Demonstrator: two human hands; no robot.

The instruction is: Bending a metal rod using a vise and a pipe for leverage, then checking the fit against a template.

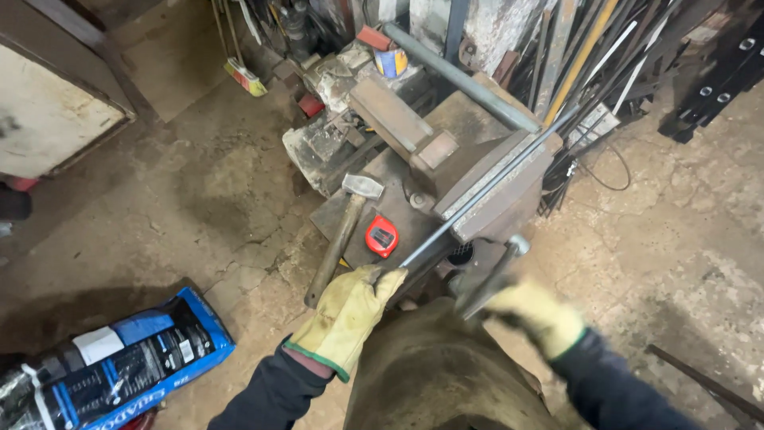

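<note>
Lying at the lower left of the frame, a glossy blue and black bag (111,366) rests on cracked, dusty concrete. Right of it, a wooden-handled hammer (344,231) and a red tape measure (382,236) sit on the rusty bench. The left hand (346,318), in a worn yellow leather glove, is closed around the near end of a long, thin steel rod (485,187) lying across the bench vise (493,191). The right hand (537,314), blurred, is wrapped around the vise handle (493,275). Clamping seems the step in hand; next calls for keeping the rod level while the handle turns.
</note>
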